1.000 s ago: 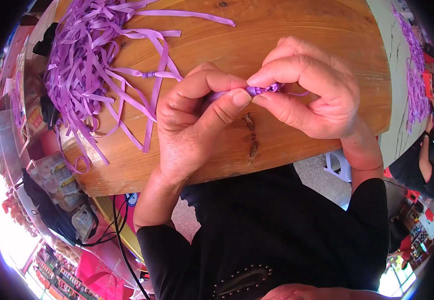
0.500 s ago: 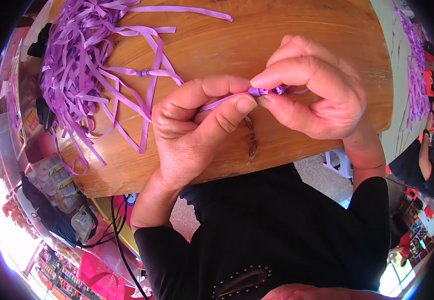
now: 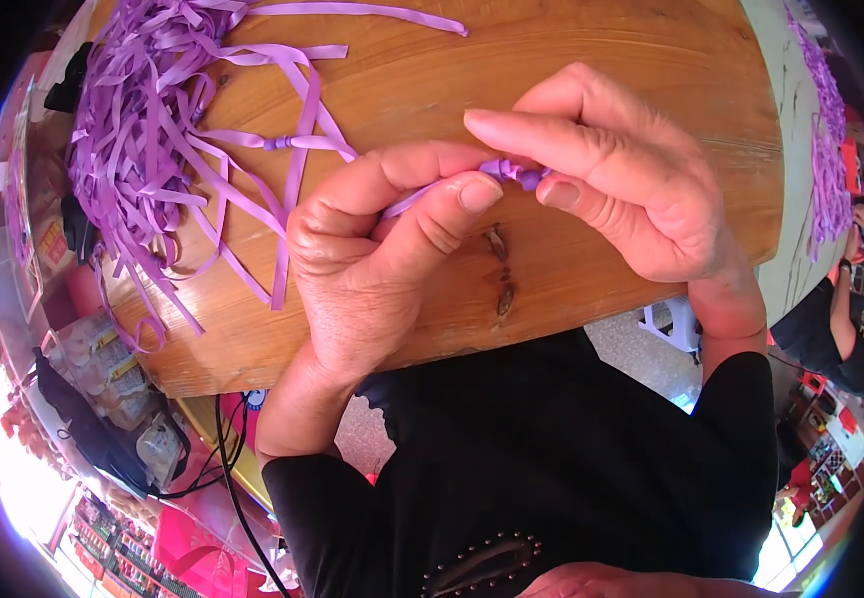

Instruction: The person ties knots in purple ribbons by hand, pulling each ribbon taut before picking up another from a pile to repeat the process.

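Note:
My left hand (image 3: 372,239) is closed, pinching a narrow purple ribbon (image 3: 414,199) between thumb and forefinger. The ribbon runs out past the thumb tip into a short bunched section (image 3: 514,173) with darker purple, bead-like pieces. My right hand (image 3: 631,169) is at that section's right end. Its forefinger is stretched out above the ribbon and its thumb lies close to the last dark piece, with a gap between them. Whether the thumb touches the piece, I cannot tell. The ribbon's far end is hidden behind the right thumb.
A large heap of purple ribbons (image 3: 148,130) covers the left of the wooden table (image 3: 591,309). One loose ribbon carries similar dark pieces (image 3: 279,144). More purple ribbons (image 3: 831,159) hang at the far right, near another person's arm (image 3: 844,309). Black cables (image 3: 225,448) run below the table's left edge.
My right forefinger and thumb have come off the dark piece and spread apart. More of the bunched section now shows between my hands. The left hand keeps its pinch, shifted slightly left.

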